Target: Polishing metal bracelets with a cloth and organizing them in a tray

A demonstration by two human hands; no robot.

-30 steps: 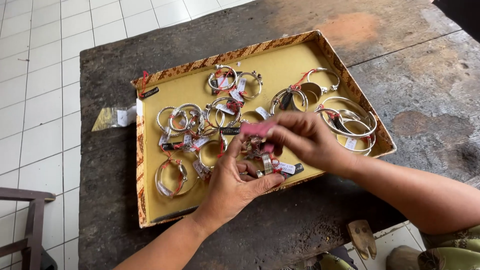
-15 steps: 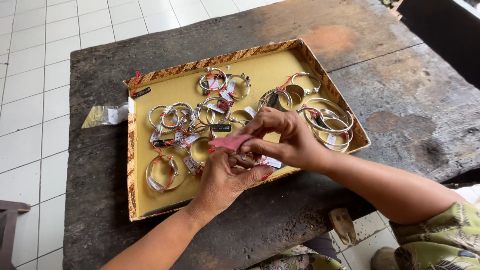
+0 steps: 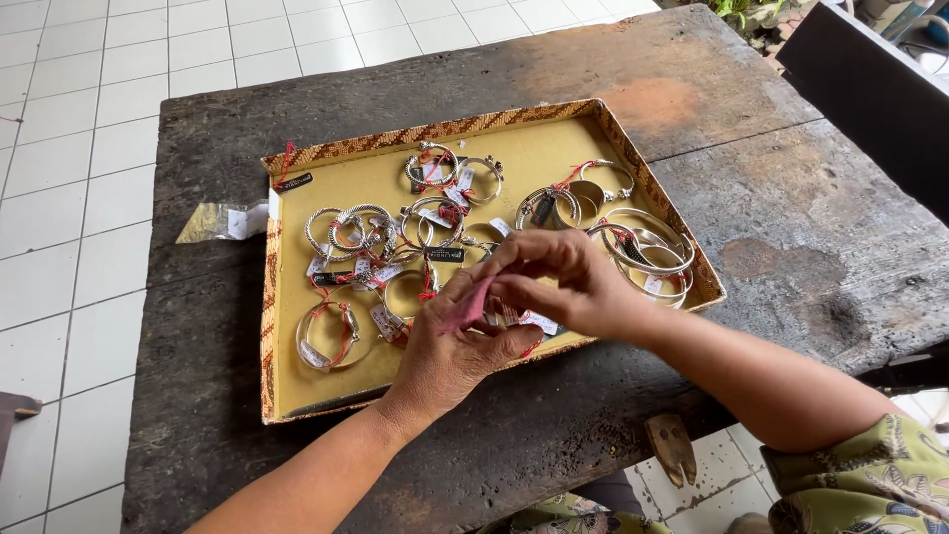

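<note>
Two hands, mine, meet over the near edge of a shallow tray [image 3: 297, 396] w/ a yellow floor and a woven-pattern rim. My left hand [image 3: 450, 346] comes in from the bottom left, palm turned up a bit, fingers curled round a small pink cloth [image 3: 469, 305]; thumb lies across the front. My right hand [image 3: 563, 282] reaches in from the right, fingers bent and pinched down onto the top of the same cloth, so both hands are closed on it together. Something small sits inside the cloth btwn my fingers, but it's hidden and I can't tell what it is. A white tag [image 3: 540, 322] and a bit of red string [image 3: 531, 348] hang just below my right hand.

Tray sits on a dark, worn wooden table [image 3: 791, 227], tilted a little relative to the table edge. Inside the tray lie many silver bracelets, most tied w/ red string and small tags. One bracelet [image 3: 331, 336] lies alone in the near left part of the tray. A cluster of bracelets [image 3: 351, 232] sits left of centre, more at the back centre [image 3: 450, 173], and a stack of plain bangles [image 3: 647, 247] is at the right end, just beyond my right hand.

Left of the tray, touching its rim, a small clear plastic bag [image 3: 217, 221] lies on the table. White floor tiles [image 3: 69, 198] show beyond the table on the left. My right sleeve [image 3: 870, 475] is green patterned fabric, at bottom right.
</note>
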